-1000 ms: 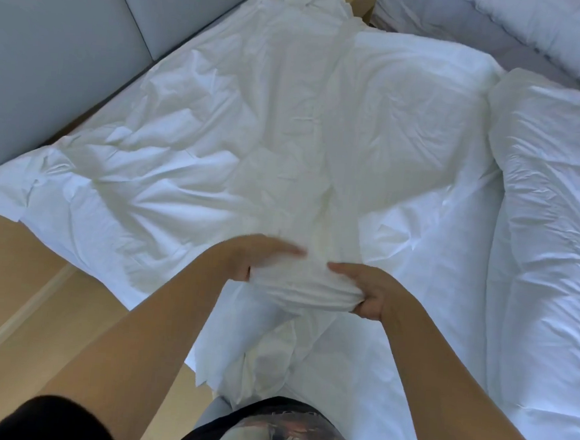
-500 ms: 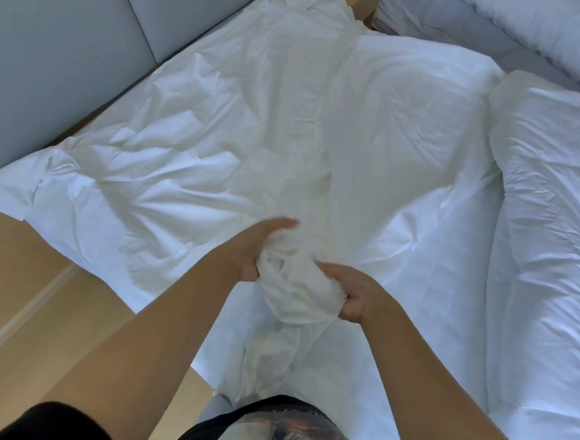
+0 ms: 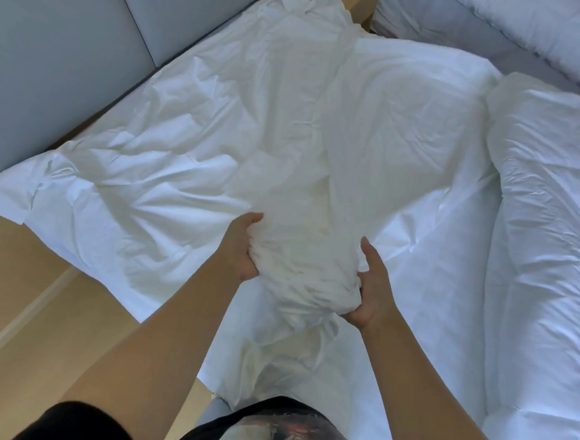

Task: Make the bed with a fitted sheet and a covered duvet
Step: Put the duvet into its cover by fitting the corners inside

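Note:
A white duvet cover (image 3: 240, 120) lies crumpled across the bed, spread toward the grey headboard. Its near part is gathered into a thick bunch (image 3: 304, 272) in front of me. My left hand (image 3: 243, 247) grips the bunch on its left side, fingers buried in the cloth. My right hand (image 3: 368, 287) holds the right side, thumb up and fingers curled under the bundle. The white sheet (image 3: 443, 265) covers the mattress beneath. A puffy white duvet (image 3: 548, 238) lies along the right side of the bed.
A grey padded headboard (image 3: 63, 49) stands at the left. Light wooden floor (image 3: 18, 304) runs along the bed's left edge. A second bed with white bedding (image 3: 535, 31) is at the top right, with a wooden nightstand (image 3: 362, 5) between.
My hands have moved apart and forward, taking a wider, fuller bunch of the cover between them. The gathered cloth is larger than before.

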A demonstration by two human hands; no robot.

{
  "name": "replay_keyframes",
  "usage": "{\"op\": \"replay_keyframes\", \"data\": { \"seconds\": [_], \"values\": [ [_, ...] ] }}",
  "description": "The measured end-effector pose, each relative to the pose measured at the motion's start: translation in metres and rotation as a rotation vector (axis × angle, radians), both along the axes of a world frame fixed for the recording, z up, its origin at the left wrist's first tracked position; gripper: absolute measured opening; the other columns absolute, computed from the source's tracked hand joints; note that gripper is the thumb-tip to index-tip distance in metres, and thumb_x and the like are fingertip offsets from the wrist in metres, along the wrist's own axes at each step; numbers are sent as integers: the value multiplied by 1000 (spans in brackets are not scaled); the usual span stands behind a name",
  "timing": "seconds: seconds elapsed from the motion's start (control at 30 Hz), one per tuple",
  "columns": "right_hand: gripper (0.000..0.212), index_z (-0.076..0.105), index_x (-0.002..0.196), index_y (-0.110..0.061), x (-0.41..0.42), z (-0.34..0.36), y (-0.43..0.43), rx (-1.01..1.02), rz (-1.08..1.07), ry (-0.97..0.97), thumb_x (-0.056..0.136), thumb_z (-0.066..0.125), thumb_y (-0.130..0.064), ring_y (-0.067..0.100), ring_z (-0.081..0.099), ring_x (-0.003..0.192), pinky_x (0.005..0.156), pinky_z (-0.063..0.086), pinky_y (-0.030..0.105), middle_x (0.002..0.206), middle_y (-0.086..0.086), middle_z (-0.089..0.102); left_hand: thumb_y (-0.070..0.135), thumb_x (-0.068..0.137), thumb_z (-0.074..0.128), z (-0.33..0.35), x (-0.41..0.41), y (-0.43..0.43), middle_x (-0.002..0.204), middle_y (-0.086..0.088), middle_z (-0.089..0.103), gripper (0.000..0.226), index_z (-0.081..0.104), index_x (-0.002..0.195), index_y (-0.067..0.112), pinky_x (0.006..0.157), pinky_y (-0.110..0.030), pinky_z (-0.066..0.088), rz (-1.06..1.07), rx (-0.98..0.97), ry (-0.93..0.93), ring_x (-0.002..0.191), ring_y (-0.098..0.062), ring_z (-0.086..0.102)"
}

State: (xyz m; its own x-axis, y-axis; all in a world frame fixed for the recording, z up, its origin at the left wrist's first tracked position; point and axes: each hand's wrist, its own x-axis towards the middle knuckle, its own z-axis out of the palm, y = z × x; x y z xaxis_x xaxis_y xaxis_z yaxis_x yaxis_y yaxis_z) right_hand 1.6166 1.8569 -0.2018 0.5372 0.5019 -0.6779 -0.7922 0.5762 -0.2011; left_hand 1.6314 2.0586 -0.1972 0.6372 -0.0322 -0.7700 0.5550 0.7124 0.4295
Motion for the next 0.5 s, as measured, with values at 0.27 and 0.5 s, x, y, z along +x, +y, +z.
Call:
{"op": "replay_keyframes", "data": {
  "seconds": [0.27,0.5],
  "values": [
    [18,60,93,3,1,-9,-3,-45,-241,13,78,52,-3,30,68,78,74,57,37,84,19,68,9,88,48,-10,-4,0,81,-7,51,13,53,77,5,66,-26,42,-1171,1434,117,77,-23,52],
    [30,77,93,-9,-5,-20,-21,-120,-242,-96,89,56,-31,29,69,94,69,57,40,104,13,71,7,90,52,8,10,-1,78,-10,70,16,63,101,6,76,-36,54,28,111,62,75,-24,64]
  ]
}}
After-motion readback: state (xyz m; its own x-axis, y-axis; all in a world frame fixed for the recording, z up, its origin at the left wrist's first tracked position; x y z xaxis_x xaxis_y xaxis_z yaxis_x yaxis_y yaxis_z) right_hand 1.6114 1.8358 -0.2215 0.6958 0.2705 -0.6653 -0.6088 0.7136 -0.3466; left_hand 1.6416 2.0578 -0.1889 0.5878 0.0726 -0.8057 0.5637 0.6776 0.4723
